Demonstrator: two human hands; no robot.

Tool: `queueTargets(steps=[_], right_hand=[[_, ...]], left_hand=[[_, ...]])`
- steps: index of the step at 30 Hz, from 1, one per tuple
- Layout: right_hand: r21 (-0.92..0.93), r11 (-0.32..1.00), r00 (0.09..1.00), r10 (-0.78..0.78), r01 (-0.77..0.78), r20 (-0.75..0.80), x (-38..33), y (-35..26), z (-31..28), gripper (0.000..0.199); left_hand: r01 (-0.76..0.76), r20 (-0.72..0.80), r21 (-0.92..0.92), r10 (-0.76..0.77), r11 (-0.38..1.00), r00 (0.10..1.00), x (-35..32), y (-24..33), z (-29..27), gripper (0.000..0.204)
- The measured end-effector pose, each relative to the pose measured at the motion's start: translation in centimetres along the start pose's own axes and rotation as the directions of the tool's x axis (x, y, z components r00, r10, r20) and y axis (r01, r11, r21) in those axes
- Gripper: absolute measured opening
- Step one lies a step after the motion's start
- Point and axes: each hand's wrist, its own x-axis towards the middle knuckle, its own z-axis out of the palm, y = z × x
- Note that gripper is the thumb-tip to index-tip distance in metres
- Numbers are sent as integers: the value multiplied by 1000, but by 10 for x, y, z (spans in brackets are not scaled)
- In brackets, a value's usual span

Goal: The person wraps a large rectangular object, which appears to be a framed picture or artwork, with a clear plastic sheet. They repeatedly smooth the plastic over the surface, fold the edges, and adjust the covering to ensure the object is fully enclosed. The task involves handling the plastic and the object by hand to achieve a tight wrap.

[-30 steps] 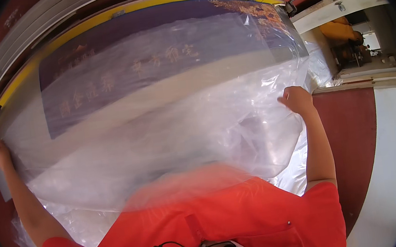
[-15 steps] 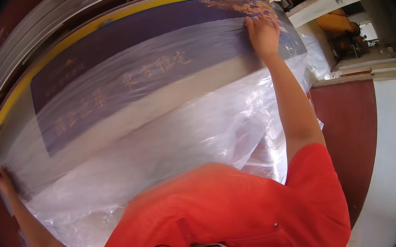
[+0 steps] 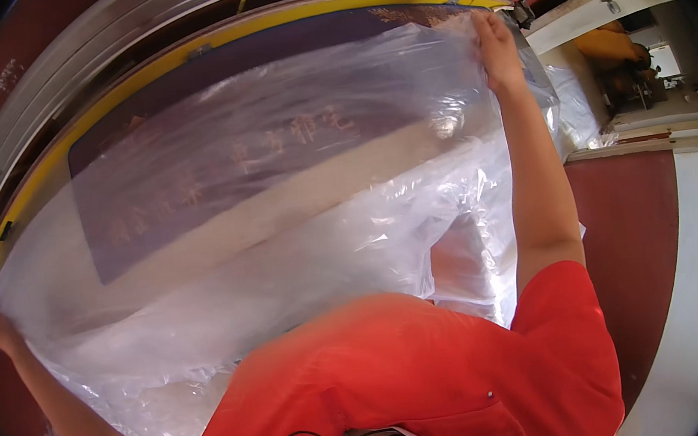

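Observation:
A sheet of clear plastic film (image 3: 298, 224) stretches between my hands over a large flat board. Through it shows a dark purple panel (image 3: 214, 169) with gold lettering, set on a pale ground. At the upper right, my right hand (image 3: 499, 50) is closed on the film's edge, beside the panel's gold-patterned corner. Far to the left, my left hand (image 3: 2, 331) has its fingers closed on the other end of the film, near the board's left edge. The film looks slightly raised and wrinkled, with loose folds hanging toward my red shirt.
A yellow strip (image 3: 258, 23) with small metal clips runs along the board's far edge. Behind it lie curved-looking grey metal rails (image 3: 114, 42). A white ledge (image 3: 601, 8) and a red floor area (image 3: 630, 229) are on the right.
My right hand has moved slightly right, pulling the film with it. My left hand sits a little lower. The film has lifted and wrinkled, blurring the lettering under it.

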Motion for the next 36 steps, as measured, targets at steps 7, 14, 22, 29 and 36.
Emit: queueTargets(steps=[7,14,22,29,36], right_hand=[[-753,610,904,-424,245,-49,73,35,3,27],[-517,855,928,-159,-41,-336,113,56,33,36],[-610,789,861,-259,-72,-437,106,68,32,46],[-577,809,875,-193,-114,-443,97,55,46,46],[26,995,943,97,-94,-318,137,80,13,44]], left_hand=[[192,-95,-236,-219,953,971,48,18,105,49],[49,317,329,-159,943,935,102,-4,119,62],[-25,290,437,-115,899,950,110,-37,129,55],[-43,306,416,-95,908,947,118,-71,129,37],[444,447,-563,-195,697,873,88,-29,109,31]])
